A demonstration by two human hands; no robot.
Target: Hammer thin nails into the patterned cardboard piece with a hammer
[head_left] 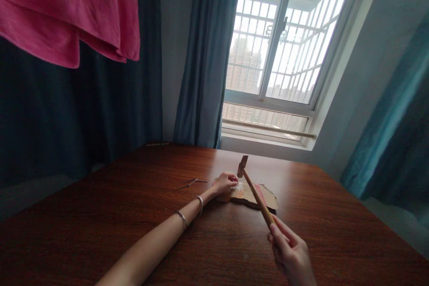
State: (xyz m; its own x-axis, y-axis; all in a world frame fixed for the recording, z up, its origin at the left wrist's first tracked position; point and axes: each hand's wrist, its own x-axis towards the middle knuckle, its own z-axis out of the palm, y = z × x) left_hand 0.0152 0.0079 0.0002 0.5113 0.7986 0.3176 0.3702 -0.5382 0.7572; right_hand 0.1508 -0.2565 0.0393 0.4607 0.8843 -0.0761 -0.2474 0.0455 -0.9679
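My right hand (291,250) is wrapped round the wooden handle of a hammer (257,196), near its lower end. The hammer's head is raised over the far side of a flat piece of cardboard (273,202), close to my left fingers. Small dark dots and patches of pink and orange cover the cardboard. My left hand (225,184) rests at the cardboard's left part with its fingers pinched together. What they pinch, if anything, is too small to make out. Two bangles circle my left wrist and forearm.
Some thin metal pieces (192,182) lie on the brown wooden table (134,228), left of the cardboard. A pink cloth (70,13) hangs at upper left before dark blue curtains (204,53). Behind the table is a barred window (268,53); another curtain (385,129) hangs at right.
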